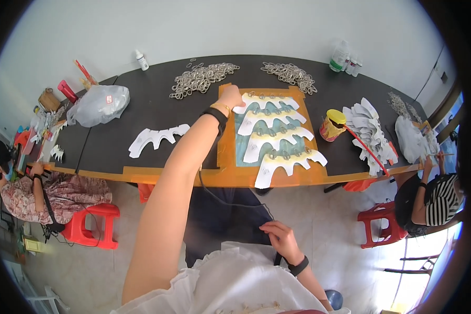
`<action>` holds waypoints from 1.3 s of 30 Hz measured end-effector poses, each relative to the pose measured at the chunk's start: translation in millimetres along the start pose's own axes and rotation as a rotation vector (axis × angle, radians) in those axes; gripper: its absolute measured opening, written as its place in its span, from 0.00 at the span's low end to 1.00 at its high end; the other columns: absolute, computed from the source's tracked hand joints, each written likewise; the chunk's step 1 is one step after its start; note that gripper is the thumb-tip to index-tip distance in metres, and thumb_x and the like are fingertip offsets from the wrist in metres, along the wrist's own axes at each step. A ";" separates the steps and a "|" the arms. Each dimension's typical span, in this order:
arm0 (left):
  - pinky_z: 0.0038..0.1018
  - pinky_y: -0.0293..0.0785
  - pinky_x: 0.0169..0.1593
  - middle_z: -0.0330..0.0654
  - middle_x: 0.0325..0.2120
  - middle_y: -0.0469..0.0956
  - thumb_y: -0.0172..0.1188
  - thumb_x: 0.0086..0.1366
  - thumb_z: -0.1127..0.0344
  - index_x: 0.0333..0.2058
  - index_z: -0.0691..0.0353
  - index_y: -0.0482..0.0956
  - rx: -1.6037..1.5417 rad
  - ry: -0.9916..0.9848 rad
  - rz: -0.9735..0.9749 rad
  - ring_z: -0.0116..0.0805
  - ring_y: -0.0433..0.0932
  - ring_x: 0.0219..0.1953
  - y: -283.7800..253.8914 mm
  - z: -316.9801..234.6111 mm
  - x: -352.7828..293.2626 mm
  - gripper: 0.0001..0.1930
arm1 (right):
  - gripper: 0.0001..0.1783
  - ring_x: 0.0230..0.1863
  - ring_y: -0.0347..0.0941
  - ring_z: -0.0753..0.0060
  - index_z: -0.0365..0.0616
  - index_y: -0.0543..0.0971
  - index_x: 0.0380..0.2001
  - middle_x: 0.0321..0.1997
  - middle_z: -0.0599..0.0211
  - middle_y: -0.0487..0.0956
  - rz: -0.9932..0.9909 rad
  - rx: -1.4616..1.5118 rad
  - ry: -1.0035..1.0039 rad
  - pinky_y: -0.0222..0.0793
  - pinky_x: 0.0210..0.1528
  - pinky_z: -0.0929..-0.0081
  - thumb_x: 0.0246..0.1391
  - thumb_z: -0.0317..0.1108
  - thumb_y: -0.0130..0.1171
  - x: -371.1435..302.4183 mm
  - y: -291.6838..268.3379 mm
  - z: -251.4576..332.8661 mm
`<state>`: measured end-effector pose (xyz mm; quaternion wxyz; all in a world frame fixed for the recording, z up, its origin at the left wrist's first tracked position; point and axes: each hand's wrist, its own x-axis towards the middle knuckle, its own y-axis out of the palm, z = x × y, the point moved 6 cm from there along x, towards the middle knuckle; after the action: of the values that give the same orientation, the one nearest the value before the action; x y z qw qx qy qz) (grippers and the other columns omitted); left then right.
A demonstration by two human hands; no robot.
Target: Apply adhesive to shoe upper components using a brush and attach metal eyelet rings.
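My left hand (229, 98) reaches across to the far edge of the work board. Its fingers are closed at the left end of the farthest white scalloped cut-out piece (269, 101). More such pieces lie below it in a staggered row, the nearest one (290, 163) overhanging the blue-green middle of the board. Metal rings (285, 153) sit along their yellowish, glue-like upper edges. My right hand (281, 238) hangs low over my lap, off the table, with fingers bent together; whatever they hold, if anything, is too small to make out.
Heaps of metal rings (201, 79) lie at the back. On the right are an open yellow-topped can (332, 125), a red stick (366, 149) and stacked white pieces (369, 131). Loose white pieces (157, 138) and a plastic bag (99, 104) lie left. People sit at both sides.
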<state>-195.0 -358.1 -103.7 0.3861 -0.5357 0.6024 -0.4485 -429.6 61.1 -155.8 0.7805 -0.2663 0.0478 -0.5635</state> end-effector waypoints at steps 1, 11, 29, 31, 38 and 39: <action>0.37 0.78 0.47 0.60 0.39 0.82 0.80 0.39 0.55 0.39 0.72 0.82 -0.021 0.001 0.036 0.52 0.82 0.43 4.2 4.8 4.1 0.31 | 0.17 0.36 0.80 0.60 0.38 0.83 0.37 0.40 0.58 0.81 0.013 -0.023 -0.028 0.77 0.40 0.72 0.46 0.12 0.51 1.7 1.7 0.9; 0.28 0.72 0.27 0.43 0.25 0.78 0.67 0.57 0.77 0.30 0.70 0.79 -1.181 -0.274 0.131 0.33 0.75 0.24 -19.1 95.5 -39.9 0.05 | 0.17 0.37 0.79 0.56 0.42 0.84 0.37 0.40 0.61 0.81 0.147 -0.071 -0.088 0.76 0.41 0.68 0.44 0.16 0.55 7.5 26.4 2.7; 0.24 0.84 0.42 0.46 0.41 0.80 0.55 0.71 0.65 0.51 0.67 0.72 -1.747 -0.355 0.206 0.36 0.84 0.39 -7.5 16.4 -327.7 0.15 | 0.19 0.35 0.78 0.58 0.38 0.79 0.46 0.39 0.57 0.79 0.269 0.127 -0.048 0.75 0.40 0.68 0.50 0.15 0.54 72.9 57.5 30.9; 0.24 0.84 0.42 0.46 0.42 0.80 0.53 0.72 0.64 0.51 0.67 0.71 -1.751 -0.377 0.204 0.37 0.84 0.38 7.6 7.8 -346.1 0.15 | 0.19 0.35 0.78 0.58 0.39 0.79 0.47 0.38 0.56 0.79 0.308 0.154 -0.038 0.75 0.40 0.69 0.51 0.16 0.54 71.0 61.3 25.7; 0.27 0.80 0.47 0.49 0.45 0.80 0.50 0.74 0.59 0.48 0.67 0.74 -1.573 -0.372 0.302 0.38 0.83 0.45 18.4 -22.9 -373.3 0.16 | 0.19 0.36 0.79 0.57 0.38 0.78 0.50 0.36 0.55 0.80 0.276 0.200 0.134 0.75 0.41 0.69 0.53 0.17 0.54 46.3 67.2 -4.5; 0.27 0.79 0.47 0.49 0.46 0.80 0.50 0.74 0.58 0.48 0.67 0.75 -1.542 -0.375 0.332 0.38 0.83 0.45 19.5 -24.1 -372.8 0.17 | 0.20 0.36 0.80 0.57 0.38 0.77 0.50 0.37 0.55 0.80 0.295 0.193 0.135 0.75 0.41 0.69 0.53 0.18 0.54 46.5 67.6 -6.4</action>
<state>-176.0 15.1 -120.9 0.0643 -0.6209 0.7389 0.2536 -357.5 31.8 -182.6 0.8717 -0.1416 0.0842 -0.4616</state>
